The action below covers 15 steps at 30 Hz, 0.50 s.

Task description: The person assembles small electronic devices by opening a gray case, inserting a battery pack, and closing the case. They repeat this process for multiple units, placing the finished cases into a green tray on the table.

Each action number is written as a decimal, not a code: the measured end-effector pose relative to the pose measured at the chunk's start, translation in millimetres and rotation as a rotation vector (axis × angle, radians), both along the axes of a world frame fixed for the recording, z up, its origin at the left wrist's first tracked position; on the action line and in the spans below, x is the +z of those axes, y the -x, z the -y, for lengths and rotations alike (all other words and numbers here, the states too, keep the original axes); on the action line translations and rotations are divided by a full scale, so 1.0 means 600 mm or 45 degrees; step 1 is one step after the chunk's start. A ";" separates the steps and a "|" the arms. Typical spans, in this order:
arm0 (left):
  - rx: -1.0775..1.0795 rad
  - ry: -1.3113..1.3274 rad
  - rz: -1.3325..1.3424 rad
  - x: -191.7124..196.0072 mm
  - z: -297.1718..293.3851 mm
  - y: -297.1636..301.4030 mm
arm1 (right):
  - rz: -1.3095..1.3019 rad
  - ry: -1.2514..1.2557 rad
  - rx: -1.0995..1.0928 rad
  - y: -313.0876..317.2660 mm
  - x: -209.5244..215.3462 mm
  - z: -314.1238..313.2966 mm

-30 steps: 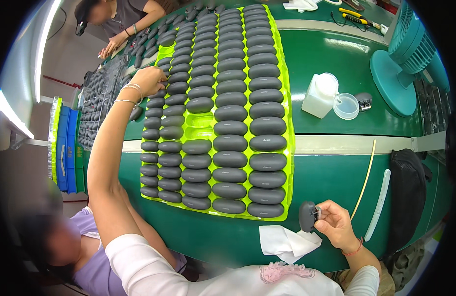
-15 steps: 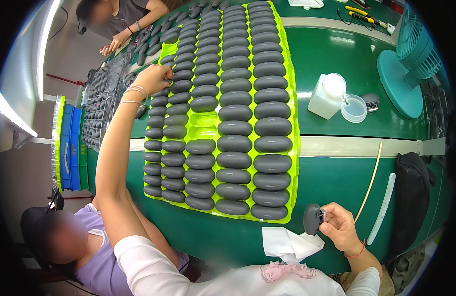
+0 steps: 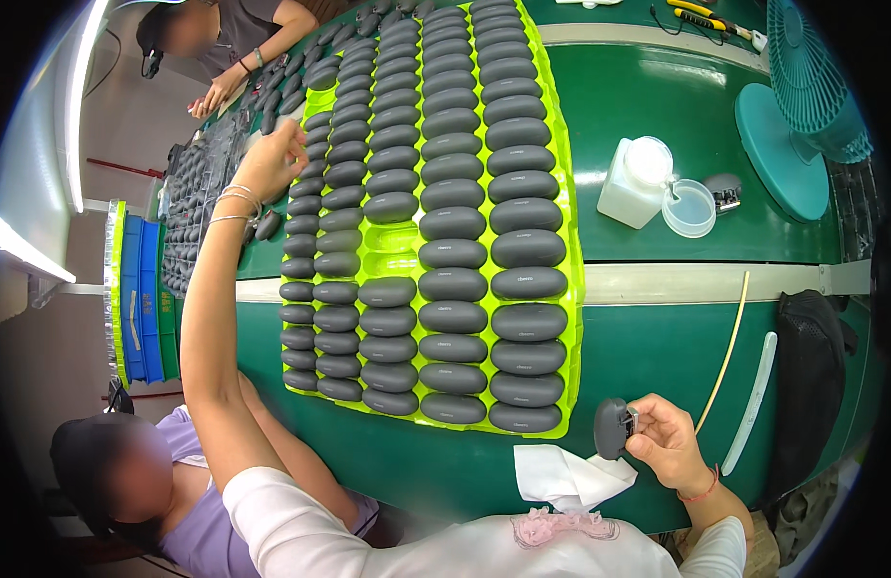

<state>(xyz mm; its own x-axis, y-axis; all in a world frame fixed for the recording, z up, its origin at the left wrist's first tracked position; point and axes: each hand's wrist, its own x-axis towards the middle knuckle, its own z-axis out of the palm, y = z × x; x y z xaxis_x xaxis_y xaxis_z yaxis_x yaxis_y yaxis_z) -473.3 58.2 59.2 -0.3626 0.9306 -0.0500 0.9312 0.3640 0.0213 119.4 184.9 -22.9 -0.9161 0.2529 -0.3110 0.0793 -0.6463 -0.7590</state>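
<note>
Your left hand (image 3: 270, 162) has drawn leftward to the edge of the lime tray (image 3: 391, 238); its fingers curl, and whether they grip anything you cannot tell. Your right hand (image 3: 669, 448) stays pinched on a dark grey case (image 3: 611, 429) beside the white cloth (image 3: 561, 477). Small pale lettering marks the trayed cases (image 3: 527, 283).

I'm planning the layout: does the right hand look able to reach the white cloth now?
Probably yes: the white cloth lies just left of the right hand, mostly uncovered, though the dark case in that hand may hamper a grip.
</note>
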 end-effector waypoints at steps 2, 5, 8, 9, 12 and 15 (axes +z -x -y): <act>0.043 -0.070 0.008 -0.001 0.002 -0.009 | 0.005 0.004 -0.007 0.001 0.002 0.000; -0.115 0.105 -0.088 -0.012 -0.002 -0.015 | 0.002 0.006 -0.008 0.001 0.001 -0.002; -0.050 0.281 -0.198 -0.022 -0.015 -0.014 | 0.006 0.007 0.000 0.002 0.002 -0.004; -0.029 0.361 -0.236 -0.022 -0.026 -0.018 | 0.007 0.011 -0.003 0.002 0.002 -0.003; -0.043 0.310 -0.324 -0.037 -0.026 -0.024 | 0.017 0.007 -0.010 0.001 0.003 0.000; -0.058 0.244 -0.305 -0.042 -0.022 -0.027 | 0.016 0.009 -0.011 0.002 0.003 -0.001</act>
